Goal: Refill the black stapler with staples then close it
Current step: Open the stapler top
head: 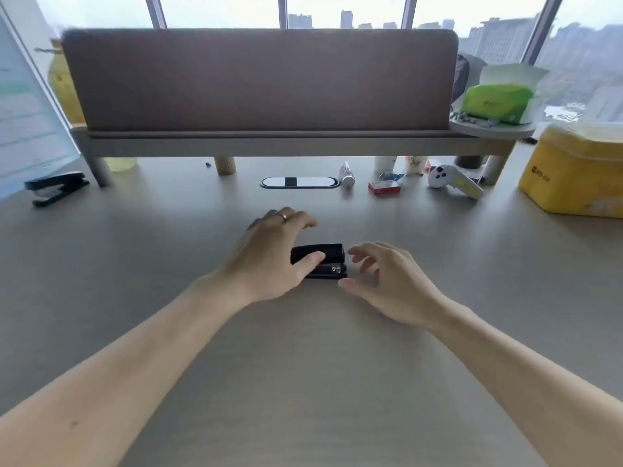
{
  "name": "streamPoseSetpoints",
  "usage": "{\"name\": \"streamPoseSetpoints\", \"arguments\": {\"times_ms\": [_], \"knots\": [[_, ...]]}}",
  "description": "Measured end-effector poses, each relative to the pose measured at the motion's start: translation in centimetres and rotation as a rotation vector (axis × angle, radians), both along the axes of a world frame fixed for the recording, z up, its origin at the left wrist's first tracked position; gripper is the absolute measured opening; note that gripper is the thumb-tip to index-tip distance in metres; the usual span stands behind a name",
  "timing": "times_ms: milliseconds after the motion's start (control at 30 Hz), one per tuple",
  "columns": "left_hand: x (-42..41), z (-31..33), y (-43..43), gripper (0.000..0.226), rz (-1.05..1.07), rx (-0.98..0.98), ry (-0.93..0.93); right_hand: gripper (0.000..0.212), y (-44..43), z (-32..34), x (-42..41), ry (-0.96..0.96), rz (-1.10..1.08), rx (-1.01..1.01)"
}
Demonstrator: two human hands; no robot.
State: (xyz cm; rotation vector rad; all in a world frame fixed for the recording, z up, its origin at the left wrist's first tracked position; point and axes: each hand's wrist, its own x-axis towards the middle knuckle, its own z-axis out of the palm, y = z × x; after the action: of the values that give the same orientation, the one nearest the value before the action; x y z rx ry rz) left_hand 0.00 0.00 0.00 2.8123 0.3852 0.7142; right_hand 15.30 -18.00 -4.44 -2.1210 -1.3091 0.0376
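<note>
Worktop: a pale wooden surface; two bare forearms reach across it from the near edge.
Left hand: lies over the left end of the stapler, thumb pressed on its top, fingers spread past its far side; it steadies the stapler more than it grips it.
Right hand: fingers loosely curled and apart, holding nothing, just beside the stapler's right end.
Black stapler: small, lying lengthwise at the middle of the worktop between the hands; it seems shut, though blur makes this uncertain.
Handling: probably light, rigid and smooth, likely to slide on the bare surface; best pinned at the base with one hand while the other lifts the top from the free end.
Red box: small, farther back to the right, well apart from the hands; it may hold the staples, contents unseen.
Yellow tub: at the far right, lid on, contents hidden.
Second stapler: black, at the far left.
</note>
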Motion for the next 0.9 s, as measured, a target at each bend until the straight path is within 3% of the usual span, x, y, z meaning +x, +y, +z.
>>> {"name": "streamPoseSetpoints", "arguments": {"times_ms": [67, 133, 267, 400, 600, 733, 900], "knots": [[1.6, -0.3, -0.3, 0.05, -0.035, -0.077, 0.055, 0.044, 0.7, -0.2, -0.2, 0.103, -0.05, 0.07], [2.6, -0.9, -0.8, 0.036, -0.077, -0.138, 0.088, 0.035, 1.1, -0.7, -0.4, 0.125, -0.056, 0.095], [3.2, -2.3, -0.9, 0.022, -0.159, -0.163, 0.019, 0.018, 1.2, -0.9, 0.2, 0.154, -0.03, 0.092], [3.0, -2.1, -1.2, 0.021, -0.139, -0.258, -0.066, 0.015, 1.1, -1.1, 0.4, 0.131, -0.001, 0.101], [0.9, -1.7, -0.1, 0.008, -0.115, -0.671, -0.34, 0.018, 1.1, -1.3, 0.5, 0.085, 0.023, 0.098], [-1.4, -1.9, 0.7, 0.01, -0.084, -0.727, -0.517, 0.017, 1.1, -1.3, 0.2, 0.052, 0.043, 0.104], [-4.1, -2.0, 2.5, 0.014, -0.023, -0.776, -0.541, 0.016, 1.0, -1.2, 0.1, 0.042, 0.054, 0.101]]}}
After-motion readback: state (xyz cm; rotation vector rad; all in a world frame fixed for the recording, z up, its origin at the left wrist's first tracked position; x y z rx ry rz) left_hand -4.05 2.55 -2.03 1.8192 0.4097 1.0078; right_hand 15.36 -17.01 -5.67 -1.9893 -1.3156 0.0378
